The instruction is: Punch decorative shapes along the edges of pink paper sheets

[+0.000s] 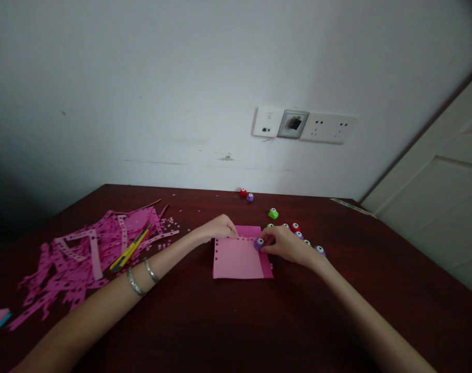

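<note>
Light pink paper (pixel 236 261) lies on a darker pink sheet (pixel 267 267), with small holes punched along its top and left edges. My left hand (pixel 219 228) is closed, its fingertips at the paper's top edge. At the upper right corner, my right hand (pixel 284 243) grips a purple craft punch (pixel 259 244) between thumb and fingers. The punch sits on the paper's edge; its slot is hidden. Beside and behind the right hand stand several more punches, among them a red one (pixel 295 227) and a purple one (pixel 320 250).
On the left lies a heap of punched pink paper strips (pixel 80 259) with a yellow utility knife (pixel 131 247) on top. Tiny paper cutouts (pixel 168 226) are scattered nearby. A green punch (pixel 273 213) stands farther back on the dark wooden table (pixel 205 321), which meets the wall.
</note>
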`<state>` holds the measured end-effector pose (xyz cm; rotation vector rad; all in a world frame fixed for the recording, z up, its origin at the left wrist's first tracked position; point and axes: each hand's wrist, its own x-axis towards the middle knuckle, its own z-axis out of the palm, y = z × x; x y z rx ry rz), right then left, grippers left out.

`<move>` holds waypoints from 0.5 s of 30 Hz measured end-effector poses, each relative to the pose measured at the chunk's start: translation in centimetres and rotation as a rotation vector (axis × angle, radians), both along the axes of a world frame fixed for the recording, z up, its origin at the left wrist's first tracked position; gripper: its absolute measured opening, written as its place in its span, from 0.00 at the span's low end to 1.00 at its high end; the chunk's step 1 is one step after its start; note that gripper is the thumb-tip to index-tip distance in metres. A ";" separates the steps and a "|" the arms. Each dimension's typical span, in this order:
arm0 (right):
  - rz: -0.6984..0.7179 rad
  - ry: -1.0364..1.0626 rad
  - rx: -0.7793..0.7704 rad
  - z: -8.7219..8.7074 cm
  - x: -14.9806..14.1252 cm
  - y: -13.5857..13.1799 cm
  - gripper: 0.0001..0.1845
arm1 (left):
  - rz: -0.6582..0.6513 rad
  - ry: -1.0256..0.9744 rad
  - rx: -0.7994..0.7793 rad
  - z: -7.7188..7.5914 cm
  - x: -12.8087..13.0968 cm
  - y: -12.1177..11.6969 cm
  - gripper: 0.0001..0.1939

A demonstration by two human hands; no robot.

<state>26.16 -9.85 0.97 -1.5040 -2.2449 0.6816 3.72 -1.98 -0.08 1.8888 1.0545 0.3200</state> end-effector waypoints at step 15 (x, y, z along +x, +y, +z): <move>0.000 -0.034 0.009 1.1 -1.2 -0.7 0.07 | -0.006 0.068 0.082 -0.6 0.7 -0.8 0.09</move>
